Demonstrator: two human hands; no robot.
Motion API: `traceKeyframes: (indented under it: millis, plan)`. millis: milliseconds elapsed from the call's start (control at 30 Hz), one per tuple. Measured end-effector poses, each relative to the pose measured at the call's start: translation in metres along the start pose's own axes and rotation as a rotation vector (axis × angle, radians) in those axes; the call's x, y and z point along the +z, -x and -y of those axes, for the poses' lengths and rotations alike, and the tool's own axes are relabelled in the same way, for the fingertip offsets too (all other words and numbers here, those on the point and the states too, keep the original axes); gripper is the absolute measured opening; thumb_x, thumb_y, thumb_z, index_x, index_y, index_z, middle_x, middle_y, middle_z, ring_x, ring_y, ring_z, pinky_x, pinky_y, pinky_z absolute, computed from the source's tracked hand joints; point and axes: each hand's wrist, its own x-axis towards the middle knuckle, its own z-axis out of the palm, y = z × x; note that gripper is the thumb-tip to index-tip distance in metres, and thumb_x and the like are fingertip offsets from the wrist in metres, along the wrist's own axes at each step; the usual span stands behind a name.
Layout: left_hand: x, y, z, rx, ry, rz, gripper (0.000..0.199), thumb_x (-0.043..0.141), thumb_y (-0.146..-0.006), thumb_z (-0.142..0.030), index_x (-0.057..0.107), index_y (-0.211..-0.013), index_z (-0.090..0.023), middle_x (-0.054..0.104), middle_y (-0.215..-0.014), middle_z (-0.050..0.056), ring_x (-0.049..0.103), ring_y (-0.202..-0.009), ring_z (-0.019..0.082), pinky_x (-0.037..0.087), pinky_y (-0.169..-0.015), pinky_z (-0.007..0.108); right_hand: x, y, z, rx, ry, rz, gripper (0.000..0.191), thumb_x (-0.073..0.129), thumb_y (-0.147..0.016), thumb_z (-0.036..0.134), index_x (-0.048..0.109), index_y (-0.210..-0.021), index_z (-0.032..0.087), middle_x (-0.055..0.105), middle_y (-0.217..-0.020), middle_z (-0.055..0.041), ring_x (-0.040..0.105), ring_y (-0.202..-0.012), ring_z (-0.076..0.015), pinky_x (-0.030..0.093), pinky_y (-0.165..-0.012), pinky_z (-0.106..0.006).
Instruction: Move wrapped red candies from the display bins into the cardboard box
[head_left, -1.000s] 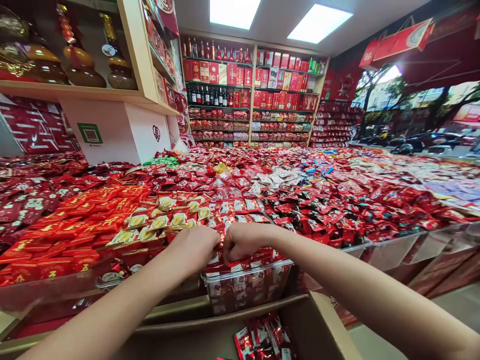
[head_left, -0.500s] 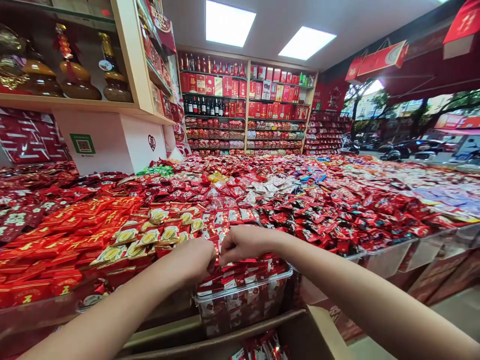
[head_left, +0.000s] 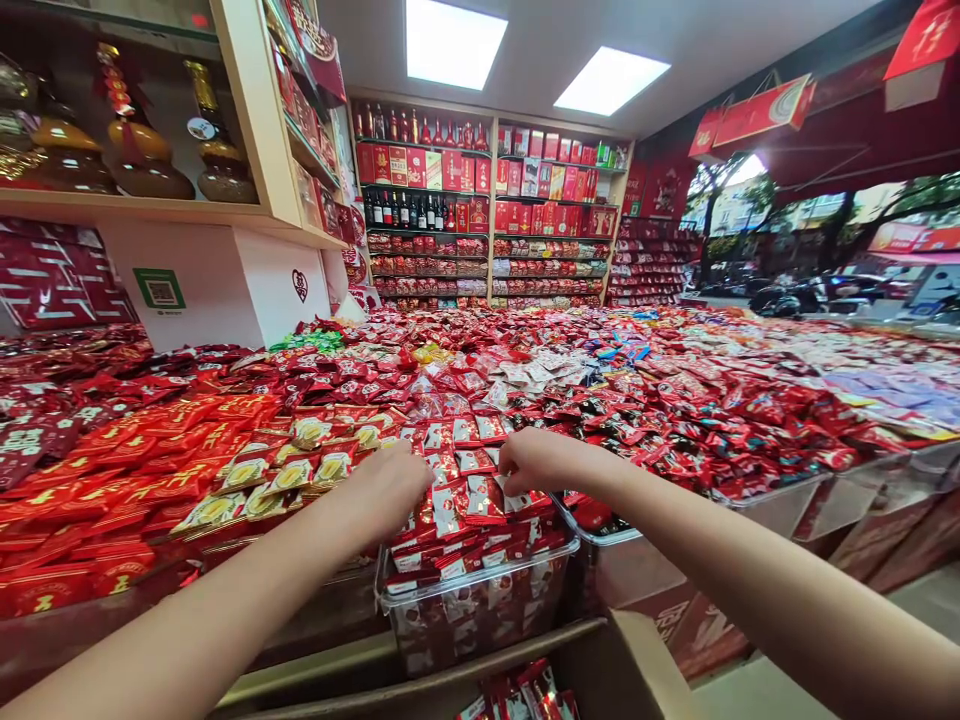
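My left hand (head_left: 395, 484) is closed over the left side of a clear plastic bin (head_left: 480, 578), its fingers curled down and mostly hidden. My right hand (head_left: 551, 462) is on the bin's right side, knuckles up and fingers bent in against the packets; whatever it grips does not show. Between the hands lie rows of small red-and-white snack packets (head_left: 484, 497), fairly flat and lined up. More packets show through the bin's front wall.
Below the bin, an open cardboard box (head_left: 645, 660) holds loose red packets (head_left: 521, 695). Gold-and-red packets (head_left: 334, 465) lie left, dark red ones (head_left: 622, 430) right. Shelves with bottles and red boxes (head_left: 450, 175) line the back. A cabinet (head_left: 277, 215) juts in at upper left.
My hands have moved apart: the right one to the right and slightly up, the left one a little left. More red-and-white packets show between them. The view has shifted slightly.
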Motion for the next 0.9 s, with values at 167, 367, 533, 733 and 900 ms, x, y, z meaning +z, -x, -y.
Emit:
traceKeyframes:
  millis: [167, 367, 533, 733, 900]
  plan:
    - [0.010, -0.005, -0.003, 0.008, 0.011, 0.108, 0.016, 0.053, -0.073, -0.022, 0.060, -0.059, -0.016, 0.063, -0.066, 0.005, 0.058, -0.070, 0.016, 0.043, -0.065, 0.027, 0.005, -0.003, 0.003, 0.025, 0.070, -0.041, 0.023, 0.056, -0.071, 0.030, 0.066, -0.084, 0.014, 0.066, -0.079, -0.0114, 0.060, -0.072, -0.0215, 0.036, -0.052, -0.024]
    - [0.009, -0.004, -0.008, -0.045, 0.063, 0.187, 0.020, 0.052, -0.080, -0.031, 0.059, -0.077, -0.013, 0.062, -0.075, 0.000, 0.058, -0.064, 0.012, 0.048, -0.060, 0.029, 0.012, -0.007, -0.003, 0.034, 0.094, -0.053, 0.019, 0.055, -0.072, 0.025, 0.067, -0.083, 0.015, 0.067, -0.079, -0.0112, 0.061, -0.074, -0.0210, 0.039, -0.058, -0.024]
    - [0.003, -0.001, -0.011, -0.092, 0.153, 0.011, 0.025, 0.050, -0.082, -0.030, 0.054, -0.102, -0.015, 0.057, -0.100, 0.003, 0.058, -0.083, 0.019, 0.049, -0.070, 0.035, 0.010, 0.001, -0.006, 0.018, 0.094, -0.089, 0.018, 0.056, -0.070, 0.025, 0.067, -0.082, 0.017, 0.067, -0.081, -0.0089, 0.060, -0.077, -0.0208, 0.039, -0.061, -0.023]
    - [-0.009, 0.031, -0.013, -0.108, 0.233, -0.219, 0.028, 0.049, -0.082, -0.031, 0.053, -0.104, -0.014, 0.057, -0.104, 0.005, 0.057, -0.087, 0.020, 0.048, -0.073, 0.038, 0.006, 0.009, -0.006, -0.005, 0.110, -0.176, 0.022, 0.045, -0.078, 0.020, 0.065, -0.084, 0.013, 0.066, -0.083, -0.0117, 0.060, -0.079, -0.0216, 0.039, -0.063, -0.025]
    - [0.022, 0.092, -0.043, 0.062, 0.375, -0.436, 0.022, 0.042, -0.084, -0.026, 0.058, -0.099, -0.025, 0.067, -0.086, 0.001, 0.062, -0.077, 0.016, 0.048, -0.067, 0.025, 0.006, -0.024, 0.016, -0.090, 0.104, -0.169, 0.023, 0.043, -0.080, 0.019, 0.063, -0.090, 0.014, 0.064, -0.093, -0.0115, 0.056, -0.092, -0.0219, 0.038, -0.075, -0.027]
